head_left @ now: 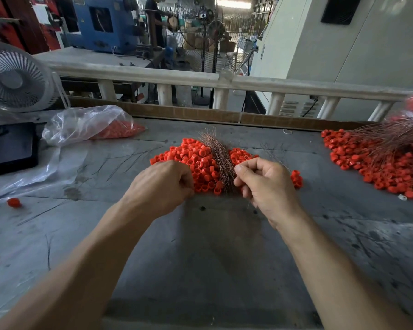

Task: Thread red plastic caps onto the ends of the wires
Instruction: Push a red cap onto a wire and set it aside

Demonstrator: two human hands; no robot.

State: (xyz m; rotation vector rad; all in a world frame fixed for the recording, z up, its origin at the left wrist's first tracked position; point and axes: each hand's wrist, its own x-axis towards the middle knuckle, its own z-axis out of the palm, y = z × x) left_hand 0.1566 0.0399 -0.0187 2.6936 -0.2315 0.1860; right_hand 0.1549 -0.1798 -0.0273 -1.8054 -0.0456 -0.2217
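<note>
A heap of loose red plastic caps (pixel 196 158) lies in the middle of the grey table (pixel 200 246). A bundle of thin copper wires (pixel 218 158) rests across the heap. My left hand (pixel 162 186) sits at the heap's near left edge, back to the camera. Its fingers curl in among the caps and seem to close on one, though the hand hides the fingertips. My right hand (pixel 265 184) is just right of the bundle. Thumb and forefinger pinch a thin wire at the bundle's near end.
At the right lies a heap of wires with caps on them (pixel 367 163). A clear bag of caps (pixel 88 126), a black device (pixel 11 148) and a white fan (pixel 14 77) stand at the left. A lone cap (pixel 14 202) lies near the left edge. A cardboard strip (pixel 200 113) lines the far edge.
</note>
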